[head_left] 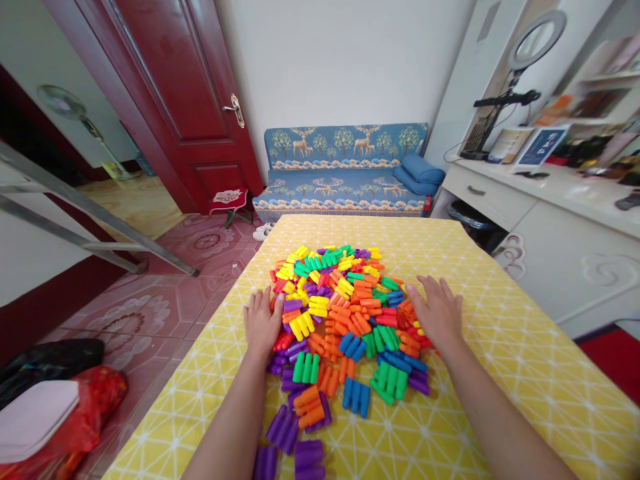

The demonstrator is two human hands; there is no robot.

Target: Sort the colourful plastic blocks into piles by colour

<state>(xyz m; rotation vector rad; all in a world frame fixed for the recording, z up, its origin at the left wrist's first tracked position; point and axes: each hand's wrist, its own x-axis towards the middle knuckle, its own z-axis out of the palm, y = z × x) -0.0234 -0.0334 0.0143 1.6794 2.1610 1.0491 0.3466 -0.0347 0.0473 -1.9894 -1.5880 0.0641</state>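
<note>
A heap of colourful plastic building pieces [340, 313] in yellow, orange, green, blue, purple and red lies on a table with a yellow patterned cloth [525, 360]. My left hand [262, 323] lies flat at the heap's left edge, fingers stretched out and touching the pieces. At the right edge my right hand [436, 312] rests palm down with fingers spread, partly over red and orange pieces. Neither hand holds a piece. A few purple pieces [300, 447] lie loose nearer to me.
A blue patterned sofa [345, 177] stands beyond the table, a red door [185, 100] to its left. White cabinets with a ring light [537, 40] run along the right. A metal ladder [100, 227] and bags [55, 400] sit on the floor at left.
</note>
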